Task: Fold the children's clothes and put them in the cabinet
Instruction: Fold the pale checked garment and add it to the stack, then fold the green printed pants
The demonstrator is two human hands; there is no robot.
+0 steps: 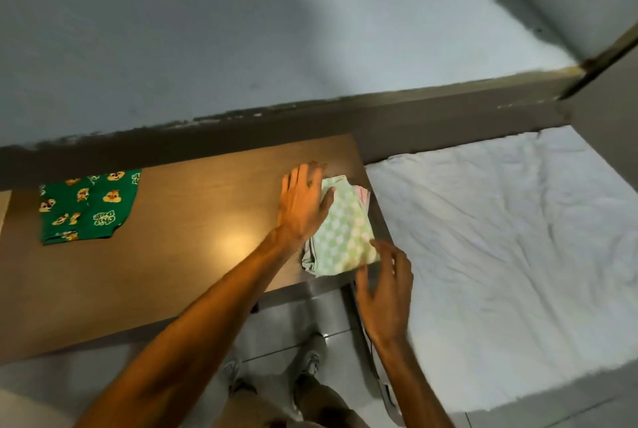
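A small stack of folded children's clothes point(345, 234) lies at the right end of the wooden table point(172, 255); its top piece is green-and-white checked, with grey and pink pieces under it. My left hand point(303, 203) rests flat on the stack's left edge, fingers spread. My right hand point(386, 286) hovers open at the stack's near right corner, fingertips touching or almost touching the cloth. A green garment with a cartoon chipmunk print point(88, 206) lies flat at the table's far left.
A bed with a crumpled white sheet point(500, 248) stands right beside the table. A grey wall point(241, 47) rises behind the table. Tiled floor point(293, 324) and my feet show below the table's near edge.
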